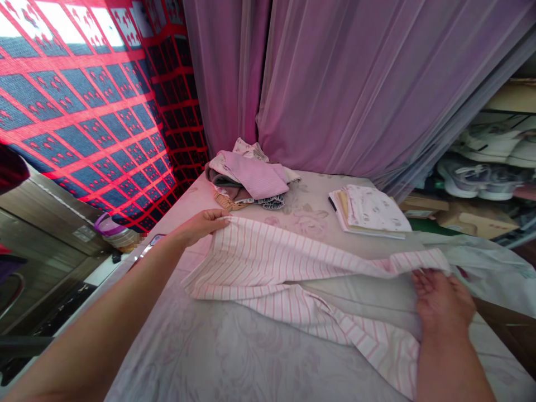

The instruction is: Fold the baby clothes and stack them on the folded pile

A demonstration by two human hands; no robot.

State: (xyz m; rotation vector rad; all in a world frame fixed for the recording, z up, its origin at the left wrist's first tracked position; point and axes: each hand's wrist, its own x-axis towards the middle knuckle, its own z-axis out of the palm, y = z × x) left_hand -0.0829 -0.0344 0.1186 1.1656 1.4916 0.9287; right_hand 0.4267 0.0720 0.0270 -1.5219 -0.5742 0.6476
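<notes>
If tugging harder at one end than the other, likely to skew the striped pants [259, 251], stretched left to right across the middle of the floral sheet [201, 346]. Likely also to bunch the loose near leg [368, 336], by brushing it with the right forearm [454, 363] crossing over its end. Pinching the far waist corner [234, 224] at left between thumb and fingers of the left hand [205, 224], closed on cloth; gripping the far leg's hem [422, 258] at right with curled fingers of the right hand [446, 296], too hidden to tell how tightly.
</notes>
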